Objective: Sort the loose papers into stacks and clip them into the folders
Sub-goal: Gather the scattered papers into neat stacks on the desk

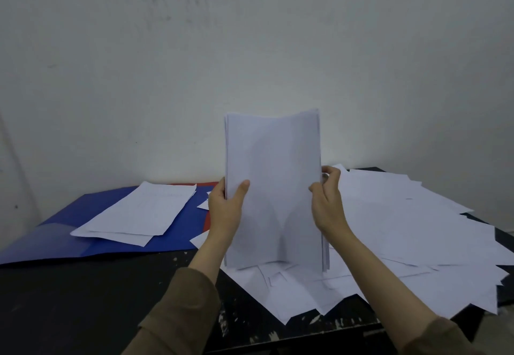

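Both hands (225,204) (326,201) hold upright blank stack (274,187).

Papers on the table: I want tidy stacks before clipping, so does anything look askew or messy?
Yes. The loose papers on the right are fanned at many angles, corners jutting past the table edge. The small pile on the blue folder is skewed. The upright stack in both hands looks fairly even.

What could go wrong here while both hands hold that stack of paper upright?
The upright stack bows in the middle; gripped only at its side edges by the left hand and right hand, inner sheets could slip or fan. Its bottom edge meets the loose papers, so tapping may drag or crease them. Sheets overhanging the table's right edge might slide off.
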